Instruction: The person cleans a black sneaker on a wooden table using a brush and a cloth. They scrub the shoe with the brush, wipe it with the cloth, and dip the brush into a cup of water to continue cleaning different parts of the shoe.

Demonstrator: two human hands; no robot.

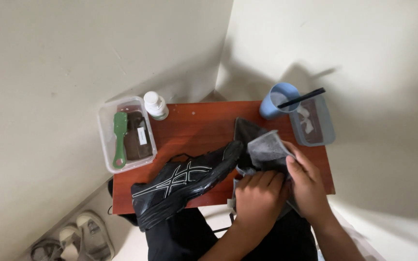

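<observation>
A black running shoe [182, 181] with white stripes lies on its side across a small reddish-brown table [194, 128], toe toward the right. A grey cloth [264, 150] is bunched next to the toe. My left hand [259, 200] grips the lower part of the cloth near the table's front edge. My right hand [306, 181] holds the cloth's right side, thumb pressed on top. Both hands sit just right of the shoe.
A clear plastic box [105, 140] with a green brush [119, 140] sits at the left edge, a white bottle [155, 105] behind it. A blue cup [276, 99] with a black stick and a second clear container [325, 126] stand at back right. Sandals [73, 239] lie on the floor.
</observation>
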